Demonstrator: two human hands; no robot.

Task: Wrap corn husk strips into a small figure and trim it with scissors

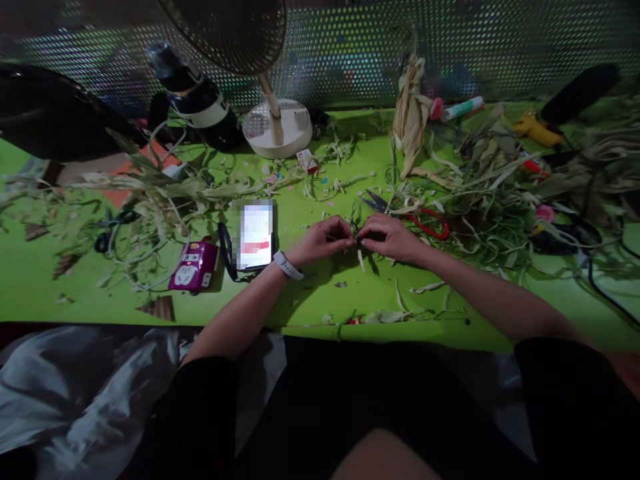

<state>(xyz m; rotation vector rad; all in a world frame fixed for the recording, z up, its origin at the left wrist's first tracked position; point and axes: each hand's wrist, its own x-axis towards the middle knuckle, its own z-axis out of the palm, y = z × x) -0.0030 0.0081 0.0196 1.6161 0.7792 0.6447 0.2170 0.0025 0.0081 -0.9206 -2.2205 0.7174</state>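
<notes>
My left hand [325, 240] and my right hand [387, 237] meet over the middle of the bright green table [310, 300], fingertips pinched together on a small piece of dried corn husk [356, 241]. A thin pale strip hangs from it toward the table. My left wrist carries a white watch band [288, 265]. Red-handled scissors [423, 223] lie just beyond my right hand. A phone [255, 235] rests left of my left hand.
Husk strips litter the table, heaped at left [150, 193] and right [500, 200]. A fan base [277, 127], a dark bottle [195, 97], a purple box [195, 265], a yellow glue gun [537, 128] and an upright husk bundle [410, 117] stand around. A perforated panel runs behind.
</notes>
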